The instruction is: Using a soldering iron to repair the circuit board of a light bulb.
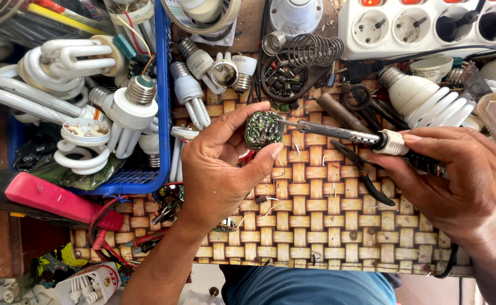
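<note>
My left hand [225, 164] pinches a small round green circuit board [263, 129] between thumb and fingers, solder side up, over the woven-pattern work mat [321, 226]. In my right hand [462, 175] is a soldering iron [344, 133] with a white collar. Its metal tip touches the board's right edge. Both hands hover just above the mat's middle.
A blue basket [163, 113] of spiral fluorescent lamps stands at left, with a pink-handled tool [55, 199] below it. Loose lamps, a coiled wire stand [304, 53], pliers [364, 172] and a white power strip [423, 25] crowd the back and right.
</note>
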